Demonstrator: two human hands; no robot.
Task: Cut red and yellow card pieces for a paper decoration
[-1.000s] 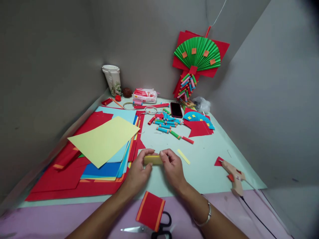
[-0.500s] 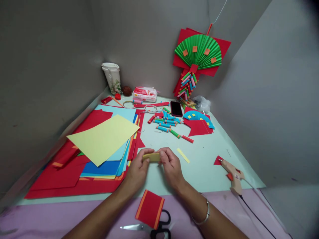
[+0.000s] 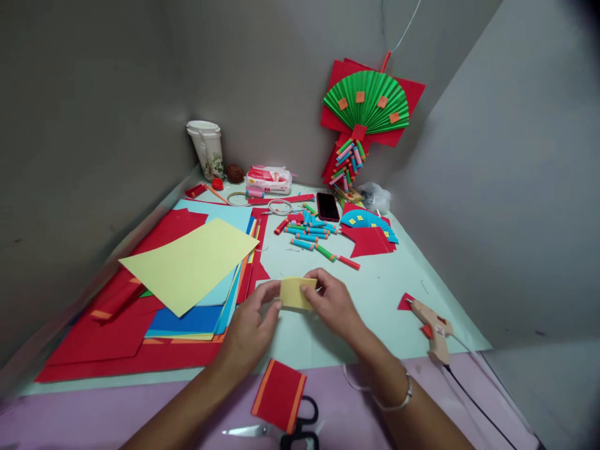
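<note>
A small yellow piece of paper [image 3: 293, 294] is held up over the pale green sheet, its broad face turned toward me. My right hand [image 3: 335, 303] pinches its right side, thumb on the front and fingers behind. At the left edge, my left hand [image 3: 253, 322] grips the paper with the thumb near the lower corner and the fingers partly behind. Below my hands lies a red card with orange edge strips [image 3: 279, 395], overlapping a pair of black-handled scissors [image 3: 300, 431].
Coloured paper sheets [image 3: 187, 322] are stacked at left, a large yellow sheet [image 3: 187, 265] on top. A hot glue gun [image 3: 435, 331] with cord lies right. Farther back are several rolled paper tubes [image 3: 309, 231], a phone [image 3: 327, 207], a blue paper fan [image 3: 368, 220] and a cup [image 3: 207, 150].
The yellow piece has turned from nearly edge-on to face me. My right hand's thumb now rests on its front, and that hand covers where a narrow yellow strip lay.
</note>
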